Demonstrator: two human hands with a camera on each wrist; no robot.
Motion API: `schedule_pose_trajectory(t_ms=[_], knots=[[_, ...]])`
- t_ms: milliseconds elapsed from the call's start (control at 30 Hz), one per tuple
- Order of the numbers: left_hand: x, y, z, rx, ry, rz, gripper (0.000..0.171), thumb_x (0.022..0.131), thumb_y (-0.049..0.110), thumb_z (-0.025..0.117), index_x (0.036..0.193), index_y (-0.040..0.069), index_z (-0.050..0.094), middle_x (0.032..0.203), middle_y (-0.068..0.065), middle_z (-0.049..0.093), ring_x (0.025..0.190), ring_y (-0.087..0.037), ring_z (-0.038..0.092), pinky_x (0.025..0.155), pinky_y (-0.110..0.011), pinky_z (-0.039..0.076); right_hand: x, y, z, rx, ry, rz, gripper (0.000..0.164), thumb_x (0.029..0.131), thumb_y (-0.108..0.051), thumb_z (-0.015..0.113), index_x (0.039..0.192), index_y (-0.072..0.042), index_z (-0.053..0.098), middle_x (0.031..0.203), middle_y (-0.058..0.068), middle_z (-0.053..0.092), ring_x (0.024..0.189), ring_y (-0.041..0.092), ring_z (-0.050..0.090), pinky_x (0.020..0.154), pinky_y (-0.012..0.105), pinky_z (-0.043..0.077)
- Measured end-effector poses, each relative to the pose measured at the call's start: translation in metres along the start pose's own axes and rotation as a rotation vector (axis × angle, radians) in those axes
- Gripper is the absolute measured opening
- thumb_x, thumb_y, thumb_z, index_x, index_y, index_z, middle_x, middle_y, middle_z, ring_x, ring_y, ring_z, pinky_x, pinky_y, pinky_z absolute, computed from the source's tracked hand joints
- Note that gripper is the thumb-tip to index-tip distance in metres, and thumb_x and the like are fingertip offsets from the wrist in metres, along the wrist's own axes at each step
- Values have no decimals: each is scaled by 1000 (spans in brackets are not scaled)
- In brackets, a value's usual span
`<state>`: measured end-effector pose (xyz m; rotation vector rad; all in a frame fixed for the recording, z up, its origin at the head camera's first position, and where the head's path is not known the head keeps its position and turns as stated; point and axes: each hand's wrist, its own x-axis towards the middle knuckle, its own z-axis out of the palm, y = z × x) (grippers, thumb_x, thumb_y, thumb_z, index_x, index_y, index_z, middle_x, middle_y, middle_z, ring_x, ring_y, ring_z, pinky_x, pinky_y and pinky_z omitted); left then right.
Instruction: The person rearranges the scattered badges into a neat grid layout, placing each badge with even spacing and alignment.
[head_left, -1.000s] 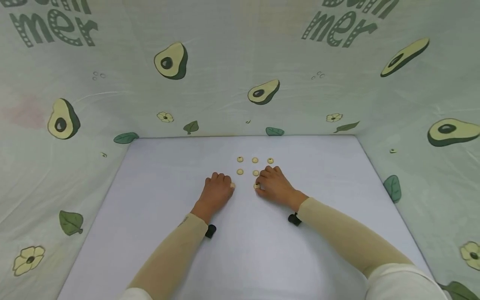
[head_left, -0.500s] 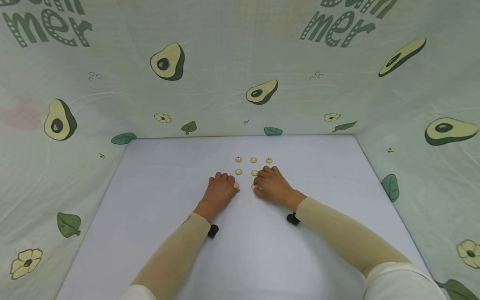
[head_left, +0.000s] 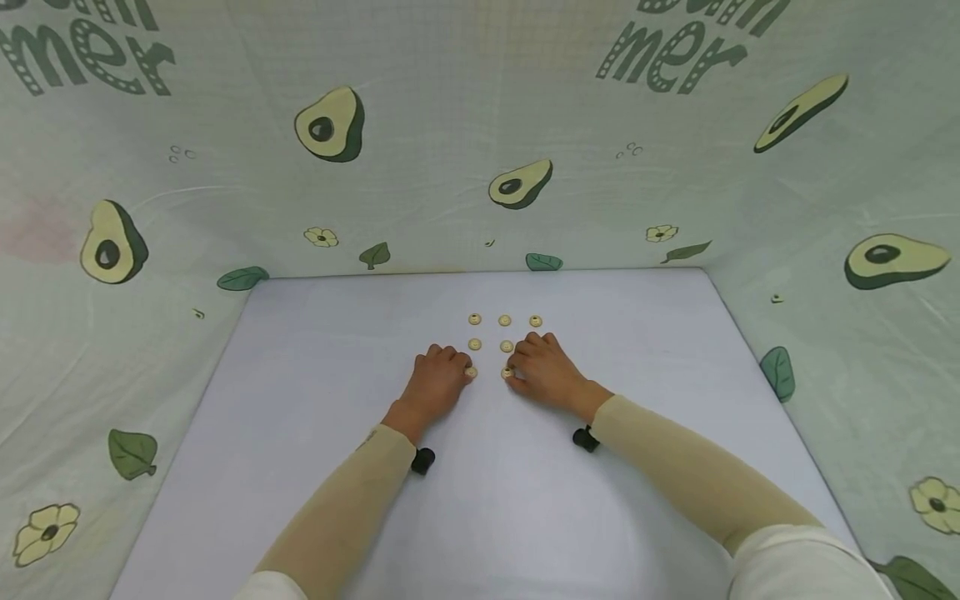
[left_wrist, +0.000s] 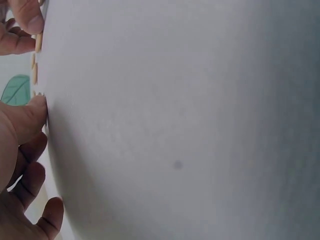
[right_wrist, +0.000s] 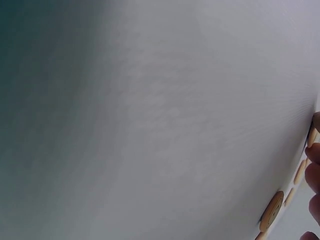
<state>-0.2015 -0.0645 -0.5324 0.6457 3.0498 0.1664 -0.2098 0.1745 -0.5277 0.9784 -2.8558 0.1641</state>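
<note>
My left hand pinches a small round pale wooden button at its thumb and forefinger in the head view. Opposite it, the thumb and forefinger of my right hand hold another button. Both lie at the near side of a small grid of similar buttons. In the left wrist view, my left thumb hides most of its button. The right wrist view shows only fingertips at the right edge; one button there has small dark dots on its face.
Farther back lie a middle pair of buttons, one left and one right, and a back row with left, middle and right buttons. The white tabletop meets avocado-printed cloth behind and beside it.
The left hand has slid its button a little to the right, nearly in line with the column behind, then paused. The right hand has barely moved. The head view has shifted slightly.
</note>
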Motion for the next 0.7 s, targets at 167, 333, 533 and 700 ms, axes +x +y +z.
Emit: schedule_pose_trajectory(t_ms=[167,333,533,700], knots=[[1,1,3,-44,9,-20,29,102,34,71,125,17,71,123,-5,71,113,-28,60,91,-50,53,-2,0,-1,7,8,7,20,97,-31,76,104,-12,80,102,2,72,99,23,54,89,44,41],[2,2,2,-69,15,-43,28,101,34,73,124,18,72,120,-4,72,111,-26,60,92,-50,53,-3,1,-1,9,26,-2,19,96,-30,77,102,-12,80,101,2,72,97,23,53,87,44,41],[3,2,3,-86,4,-57,29,100,34,74,125,18,72,121,-3,71,113,-26,60,93,-50,52,-3,1,-1,5,15,14,22,97,-32,76,105,-12,80,104,3,73,100,24,55,89,44,42],[-6,-5,-2,-191,2,-105,38,101,35,73,134,16,69,131,-7,68,122,-30,56,100,-51,49,-9,6,-5,47,-5,127,35,99,-41,70,114,-10,76,113,4,70,107,24,53,95,45,40]])
